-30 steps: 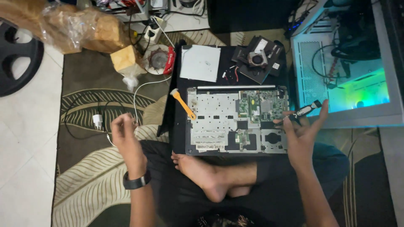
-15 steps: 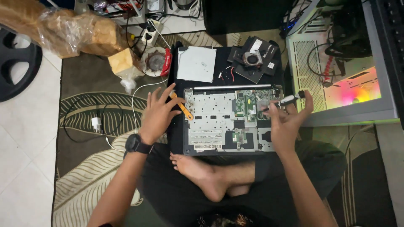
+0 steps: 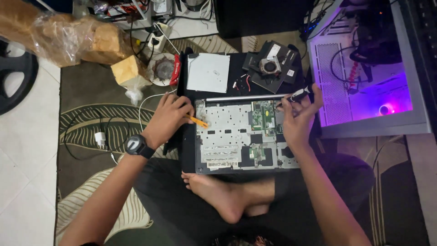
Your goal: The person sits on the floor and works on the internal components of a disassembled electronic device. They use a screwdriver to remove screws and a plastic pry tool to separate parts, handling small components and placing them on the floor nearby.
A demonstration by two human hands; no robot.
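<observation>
Firmly, a black screwdriver [image 3: 298, 95] is pinched in the right hand [image 3: 298, 122], tip set on the opened laptop [image 3: 246, 136] near the green circuit board [image 3: 263, 116], approx. 1 o'clock on the chassis. An orange pry tool [image 3: 198, 121] is pinched under the left hand [image 3: 167, 119] at the laptop's 9 o'clock edge. A loose cooling fan [image 3: 270, 67] w/ black covers is seen at 12 o'clock, a glowing PC case [image 3: 364, 73] at 2 o'clock. Risk, as judged: the driver tip could be slipped onto the board if pressed off-axis; small screws could be lost in the patterned rug [image 3: 91, 132].
</observation>
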